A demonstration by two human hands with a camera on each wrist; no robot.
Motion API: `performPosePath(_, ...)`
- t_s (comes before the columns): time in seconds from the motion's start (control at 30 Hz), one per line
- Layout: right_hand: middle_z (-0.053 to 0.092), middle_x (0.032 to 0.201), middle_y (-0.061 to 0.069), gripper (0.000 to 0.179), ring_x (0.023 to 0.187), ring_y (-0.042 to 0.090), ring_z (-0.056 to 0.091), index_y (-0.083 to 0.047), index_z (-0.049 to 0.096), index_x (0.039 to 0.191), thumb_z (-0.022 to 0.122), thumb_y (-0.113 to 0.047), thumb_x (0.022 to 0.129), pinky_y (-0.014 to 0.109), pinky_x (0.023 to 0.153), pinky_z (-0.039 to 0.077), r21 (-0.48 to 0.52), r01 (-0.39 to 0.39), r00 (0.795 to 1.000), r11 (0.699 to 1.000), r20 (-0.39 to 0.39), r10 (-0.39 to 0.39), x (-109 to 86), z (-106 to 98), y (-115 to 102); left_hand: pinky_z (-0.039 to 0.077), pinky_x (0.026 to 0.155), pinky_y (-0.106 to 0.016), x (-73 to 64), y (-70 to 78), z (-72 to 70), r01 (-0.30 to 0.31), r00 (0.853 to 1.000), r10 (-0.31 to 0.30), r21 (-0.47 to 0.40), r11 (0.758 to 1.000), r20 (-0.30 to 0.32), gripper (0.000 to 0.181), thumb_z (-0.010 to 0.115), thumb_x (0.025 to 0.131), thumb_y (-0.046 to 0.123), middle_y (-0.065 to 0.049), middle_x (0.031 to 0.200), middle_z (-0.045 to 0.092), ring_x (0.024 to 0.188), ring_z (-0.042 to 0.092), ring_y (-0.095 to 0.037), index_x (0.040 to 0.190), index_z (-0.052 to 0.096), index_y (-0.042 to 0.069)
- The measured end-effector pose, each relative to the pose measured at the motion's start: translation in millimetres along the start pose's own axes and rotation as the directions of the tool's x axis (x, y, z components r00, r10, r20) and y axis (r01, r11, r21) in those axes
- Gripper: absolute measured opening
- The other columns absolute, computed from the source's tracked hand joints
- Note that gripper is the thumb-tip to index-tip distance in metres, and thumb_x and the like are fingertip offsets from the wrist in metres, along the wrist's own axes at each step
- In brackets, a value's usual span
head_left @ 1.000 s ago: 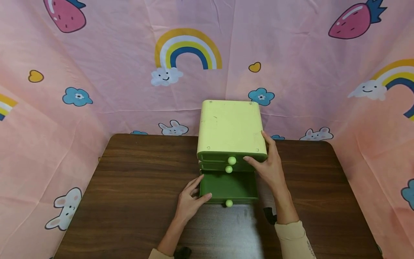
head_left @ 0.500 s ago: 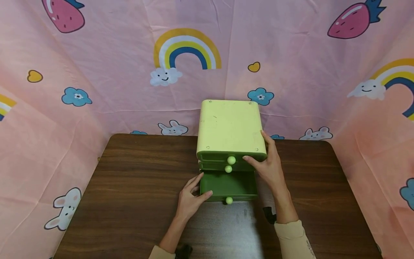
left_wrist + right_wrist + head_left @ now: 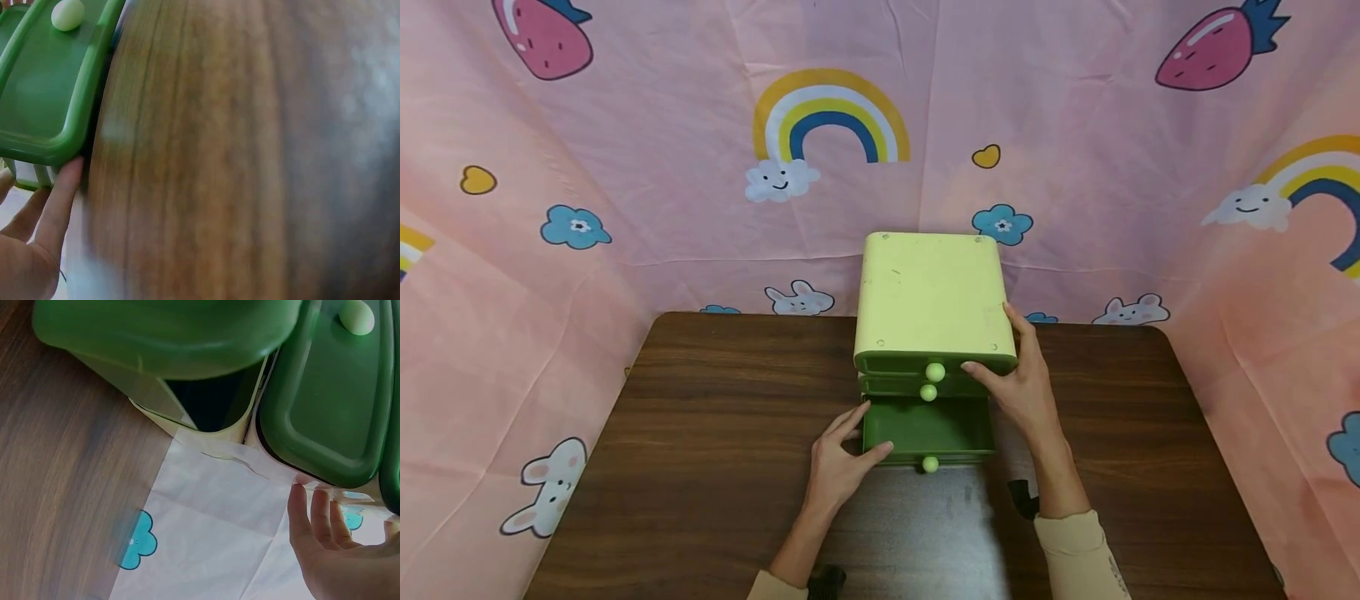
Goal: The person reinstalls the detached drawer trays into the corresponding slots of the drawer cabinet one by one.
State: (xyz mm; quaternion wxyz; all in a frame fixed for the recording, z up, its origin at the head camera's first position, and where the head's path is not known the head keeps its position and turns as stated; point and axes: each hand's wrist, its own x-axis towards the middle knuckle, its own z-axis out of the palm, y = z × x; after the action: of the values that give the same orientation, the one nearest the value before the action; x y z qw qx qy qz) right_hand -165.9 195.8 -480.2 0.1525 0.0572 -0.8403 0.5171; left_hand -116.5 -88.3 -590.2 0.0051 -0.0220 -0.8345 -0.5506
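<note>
A small drawer cabinet (image 3: 932, 292) with a pale yellow top and green drawer fronts stands at the back of the table. Its bottom drawer (image 3: 928, 427) is pulled out, with a bare green floor and a round light green knob (image 3: 930, 464). My left hand (image 3: 837, 467) is at the drawer's left side, thumb on the front corner and fingers nearly straight along the side. On the cabinet's right side lie the extended fingers of my right hand (image 3: 1026, 392), while its thumb rests on the top drawer's front (image 3: 902, 363). The right wrist view shows the fingers (image 3: 300, 519) against the cabinet side.
The dark wood table (image 3: 737, 417) reaches around the cabinet on both sides. Behind it hangs a pink cloth (image 3: 700, 125) printed with rainbows, strawberries and rabbits. A dark strap (image 3: 1022, 500) shows beside my right wrist.
The bottom drawer has slid slightly inward, mostly between the two earlier frames, with my left thumb moving along with it. My right hand keeps its place on the cabinet.
</note>
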Motion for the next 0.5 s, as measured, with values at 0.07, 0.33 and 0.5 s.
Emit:
performPosePath(0.07,0.026,0.161,0.002,0.096,0.147,0.026,0.026,-0.029,0.025,0.158,0.084,-0.017,0.083,0.059,0.11,0.028,-0.004,0.005,1.0,1.0,-0.002,-0.005,0.1,-0.1,0.6,0.054,0.074,-0.035,0.7,0.2,-0.2,0.0,1.0,0.0,0.008,1.0,0.0,0.073,0.084,0.075,0.051,0.004,0.139,0.056,0.104,0.065,-0.019,0.141,0.057,0.034)
performPosePath(0.33,0.028,0.16,0.005,0.096,0.145,0.028,0.029,-0.026,0.025,0.158,0.083,-0.014,0.082,0.059,0.109,0.03,0.001,0.009,1.0,1.0,0.0,-0.009,-0.6,-0.6,-3.5,0.051,0.061,-0.027,4.7,1.7,-0.2,-0.007,1.0,0.007,0.064,0.998,-0.014,0.07,0.085,0.076,0.047,0.002,0.136,0.058,0.092,0.064,-0.016,0.14,0.059,0.031)
performPosePath(0.5,0.027,0.159,0.016,0.095,0.144,0.036,0.03,-0.01,0.024,0.158,0.082,-0.005,0.082,0.06,0.109,0.03,0.015,-0.013,1.0,1.0,0.012,0.013,-0.4,-2.1,-17.2,0.049,0.061,-0.027,7.9,1.8,1.1,-0.04,0.999,0.043,0.084,0.996,-0.033,0.07,0.085,0.077,0.046,-0.002,0.132,0.06,0.087,0.061,-0.015,0.139,0.06,0.026)
